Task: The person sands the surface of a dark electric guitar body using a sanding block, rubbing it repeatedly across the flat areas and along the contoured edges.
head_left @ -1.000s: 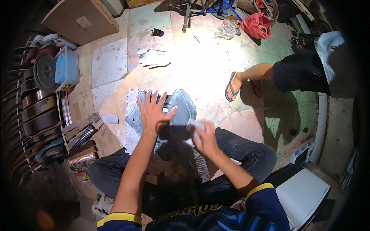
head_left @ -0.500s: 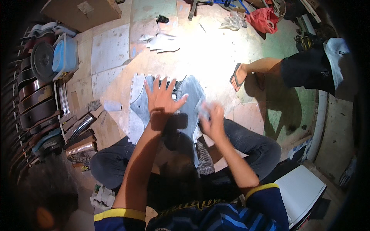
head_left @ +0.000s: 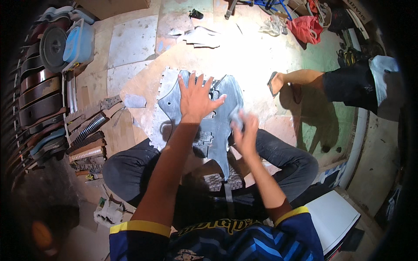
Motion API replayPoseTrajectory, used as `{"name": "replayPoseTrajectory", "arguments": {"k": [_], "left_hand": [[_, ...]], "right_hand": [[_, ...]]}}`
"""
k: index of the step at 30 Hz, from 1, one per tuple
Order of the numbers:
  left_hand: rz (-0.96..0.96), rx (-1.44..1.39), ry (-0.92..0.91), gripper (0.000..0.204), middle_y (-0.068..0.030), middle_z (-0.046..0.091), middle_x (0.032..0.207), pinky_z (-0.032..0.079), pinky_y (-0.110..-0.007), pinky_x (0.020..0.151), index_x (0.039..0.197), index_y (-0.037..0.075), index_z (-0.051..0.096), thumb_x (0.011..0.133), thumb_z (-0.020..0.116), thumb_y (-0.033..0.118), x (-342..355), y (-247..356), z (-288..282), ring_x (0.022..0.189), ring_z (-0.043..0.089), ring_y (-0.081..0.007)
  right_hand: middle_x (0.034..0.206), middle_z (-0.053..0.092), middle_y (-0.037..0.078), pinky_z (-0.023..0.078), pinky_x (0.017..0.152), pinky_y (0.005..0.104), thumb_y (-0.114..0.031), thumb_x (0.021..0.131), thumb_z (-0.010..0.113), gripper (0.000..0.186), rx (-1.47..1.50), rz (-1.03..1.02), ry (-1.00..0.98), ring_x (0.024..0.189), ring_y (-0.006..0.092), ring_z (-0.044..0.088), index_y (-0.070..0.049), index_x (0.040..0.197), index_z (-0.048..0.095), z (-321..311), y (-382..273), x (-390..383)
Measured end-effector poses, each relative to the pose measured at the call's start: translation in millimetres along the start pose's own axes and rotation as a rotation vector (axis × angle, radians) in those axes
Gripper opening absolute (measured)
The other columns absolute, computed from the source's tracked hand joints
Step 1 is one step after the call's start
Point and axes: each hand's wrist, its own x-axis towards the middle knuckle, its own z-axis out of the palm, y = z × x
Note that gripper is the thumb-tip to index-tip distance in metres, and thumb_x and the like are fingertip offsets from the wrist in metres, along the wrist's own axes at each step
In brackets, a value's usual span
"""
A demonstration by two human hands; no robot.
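Note:
A grey, dusty electric guitar body (head_left: 220,139) with cut-out cavities and pointed horns lies in front of my crossed legs. Beneath its left side shows a pale mat (head_left: 159,130) with a toothed edge. My left hand (head_left: 197,101) rests flat on the body's upper part, its fingers spread. At the right edge of the body, my right hand (head_left: 247,132) is closed around a small piece of grey sandpaper (head_left: 237,121), blurred by motion. The lower part of the body reaches a dark patterned block (head_left: 235,179) between my legs.
Several guitar bodies (head_left: 41,111) stand in a row at left, beside a blue plastic tub (head_left: 76,45). A loose grey sheet (head_left: 135,101) lies left of the mat. Ahead are pale scraps (head_left: 202,37) and a red bag (head_left: 305,29). Another person's foot (head_left: 275,83) is at right.
The whole view has shifted, so the guitar body appears farther right. Shadow has slid off its middle, showing more cavities. My right hand remains at its right edge, still blurred.

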Motion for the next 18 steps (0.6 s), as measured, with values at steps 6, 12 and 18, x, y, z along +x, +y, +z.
{"name": "replayPoseTrajectory", "arguments": {"k": [6,12,18], "left_hand": [[-0.013,-0.040,0.005,0.081,-0.0140,0.056,0.146,0.012,-0.068,0.121,0.141,0.015,0.060,0.080,0.068,0.067,-5,-8,1,0.146,0.037,-0.0342],[0.184,-0.142,-0.157,0.116,-0.0196,0.034,0.162,0.011,-0.067,0.122,0.155,0.012,0.044,0.063,0.078,0.075,-69,-12,-11,0.154,0.022,-0.0402],[0.124,-0.160,-0.256,0.121,-0.0237,0.018,0.168,0.007,-0.067,0.122,0.154,0.012,0.045,0.055,0.086,0.070,-106,-14,-23,0.156,0.009,-0.0452]], "right_hand": [[0.123,0.058,0.020,0.040,0.105,0.0435,-0.012,0.084,0.078,0.049,0.237,0.011,-0.318,0.119,0.0374,0.054,-0.004,0.130,0.063,-39,-25,-100],[0.135,0.058,0.018,0.042,0.109,0.0374,-0.003,0.089,0.072,0.054,0.333,0.273,0.029,0.125,0.0266,0.056,0.004,0.138,0.053,-53,-7,-88],[0.137,0.057,0.017,0.041,0.110,0.0370,-0.004,0.090,0.071,0.056,0.433,0.299,0.094,0.126,0.0248,0.055,0.003,0.142,0.051,-41,-3,-85]]}}
